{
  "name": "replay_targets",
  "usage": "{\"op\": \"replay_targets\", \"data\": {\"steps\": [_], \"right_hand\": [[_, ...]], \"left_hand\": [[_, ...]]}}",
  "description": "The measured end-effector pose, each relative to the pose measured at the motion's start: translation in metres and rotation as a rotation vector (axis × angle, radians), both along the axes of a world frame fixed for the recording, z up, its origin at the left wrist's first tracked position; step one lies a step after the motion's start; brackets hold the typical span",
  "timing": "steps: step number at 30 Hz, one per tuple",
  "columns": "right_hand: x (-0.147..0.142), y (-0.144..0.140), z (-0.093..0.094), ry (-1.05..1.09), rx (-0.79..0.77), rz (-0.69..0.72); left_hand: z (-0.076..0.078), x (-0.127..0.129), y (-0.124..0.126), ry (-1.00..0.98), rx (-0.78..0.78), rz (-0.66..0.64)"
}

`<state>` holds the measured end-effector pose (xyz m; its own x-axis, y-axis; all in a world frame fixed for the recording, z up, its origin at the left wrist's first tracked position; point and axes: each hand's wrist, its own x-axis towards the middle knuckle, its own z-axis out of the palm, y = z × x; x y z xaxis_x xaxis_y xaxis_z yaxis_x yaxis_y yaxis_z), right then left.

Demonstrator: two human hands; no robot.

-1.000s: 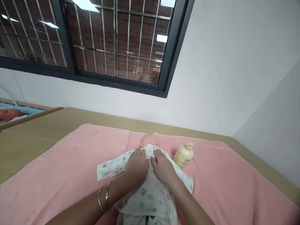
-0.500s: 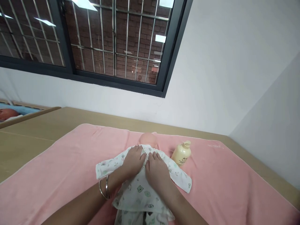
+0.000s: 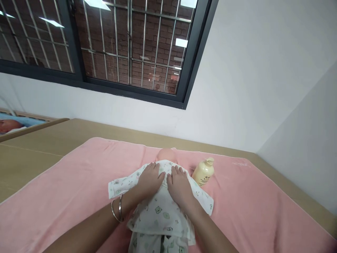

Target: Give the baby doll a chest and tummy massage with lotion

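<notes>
A baby doll [image 3: 166,154] lies with its head toward the wall, dressed in a white shirt [image 3: 159,211] printed with small green animals. The shirt's sleeves stretch out to both sides. My left hand [image 3: 150,180] rests flat on the upper left of the shirt, fingers extended toward the doll's head. On the other side of the chest, my right hand [image 3: 180,185] lies flat too, its fingers stretched out and slightly apart. Matching printed trousers [image 3: 147,243] show at the bottom edge. My palms hide part of the shirt front.
A cream pump bottle [image 3: 203,172] stands right of the doll. Beneath everything is a pink blanket [image 3: 244,203] on a wooden tabletop [image 3: 34,154]. Behind rise a white wall and a barred window [image 3: 131,45]. Another doll [image 3: 10,125] lies in a blue-lined bed at far left.
My right hand has shifted slightly right and away from my left, and the gap between the hands is wider. The shirt's neckline lies smoother. My left hand has barely moved.
</notes>
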<state>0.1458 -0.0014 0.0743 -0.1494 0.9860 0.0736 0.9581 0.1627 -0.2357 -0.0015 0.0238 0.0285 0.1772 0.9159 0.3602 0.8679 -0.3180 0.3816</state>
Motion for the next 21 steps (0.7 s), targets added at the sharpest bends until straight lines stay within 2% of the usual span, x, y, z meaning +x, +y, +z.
{"op": "replay_targets", "data": {"steps": [3, 7, 14, 21], "right_hand": [[-0.008, -0.016, 0.005, -0.039, 0.013, 0.044], [-0.009, -0.024, 0.007, -0.076, -0.005, 0.118], [0.007, 0.002, -0.002, 0.123, 0.003, 0.078], [0.012, 0.012, -0.012, 0.135, 0.028, 0.115]], "left_hand": [[0.003, -0.004, 0.004, -0.062, -0.01, -0.034], [0.001, -0.002, 0.002, -0.091, 0.024, -0.009], [-0.005, 0.0, 0.002, -0.062, 0.112, -0.005], [-0.007, 0.002, 0.002, -0.053, 0.147, -0.008]]}}
